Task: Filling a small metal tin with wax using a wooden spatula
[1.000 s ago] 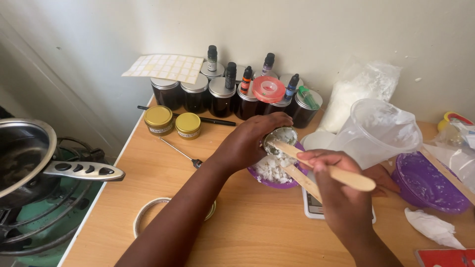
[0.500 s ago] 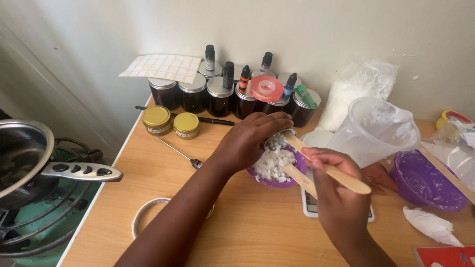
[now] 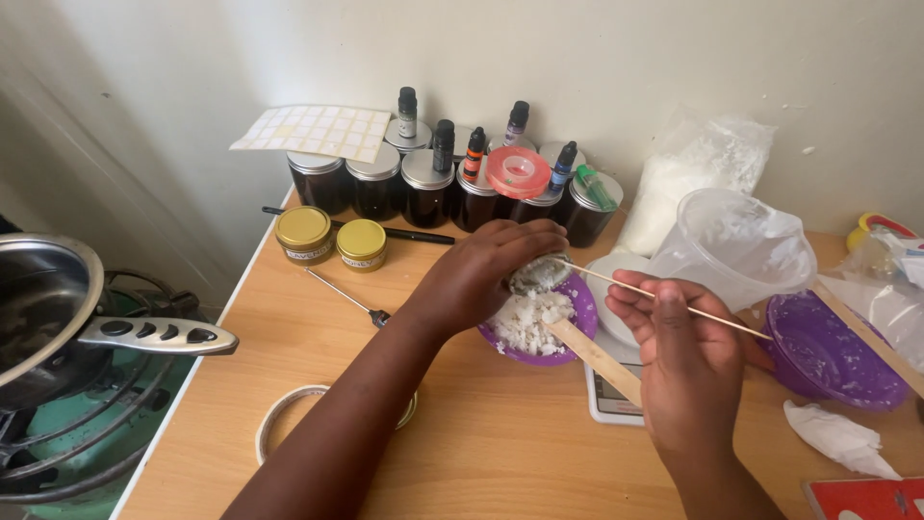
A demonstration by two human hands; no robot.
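My left hand (image 3: 486,272) grips a small round tin (image 3: 539,274) tilted over a purple bowl (image 3: 576,318) that holds white wax flakes (image 3: 525,323). My right hand (image 3: 679,356) holds a flat wooden stick (image 3: 664,300) seen edge-on, its tip reaching into the tin's mouth. A second flat wooden stick (image 3: 592,354) leans in the bowl. The bowl sits on a white kitchen scale (image 3: 611,400) on the wooden table (image 3: 481,453).
Dark lidded jars (image 3: 428,188), dropper bottles (image 3: 443,144), a pink tape roll (image 3: 518,171) and a sticker sheet (image 3: 313,130) line the wall. Two gold tins (image 3: 332,236), a clear plastic jug (image 3: 736,246), a bag of flakes (image 3: 693,169), another purple bowl (image 3: 833,356). Pan (image 3: 58,308) at left.
My left hand has tipped the tin further over the bowl. My right hand has turned the stick so it shows edge-on, and moved slightly up toward the tin.
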